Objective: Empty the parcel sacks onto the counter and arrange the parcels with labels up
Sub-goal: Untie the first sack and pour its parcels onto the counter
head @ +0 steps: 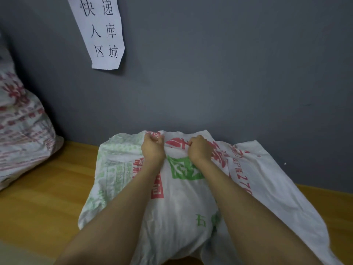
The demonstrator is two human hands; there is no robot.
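A white woven parcel sack (181, 203) with red and green print lies bulging on the wooden counter (47, 197), its far end against the grey wall. My left hand (152, 148) grips the sack's far edge, fingers closed on the fabric. Beside it, my right hand (199, 149) pinches the same edge a little to the right. Both forearms stretch over the sack. A flat part of the sack, or a second one, spreads out to the right (267, 169). No parcels are visible; the contents are hidden inside.
Another full white sack (23, 134) with red print leans against the wall at the left. A paper sign (101, 31) with black characters hangs on the grey wall above. Bare counter shows between the two sacks.
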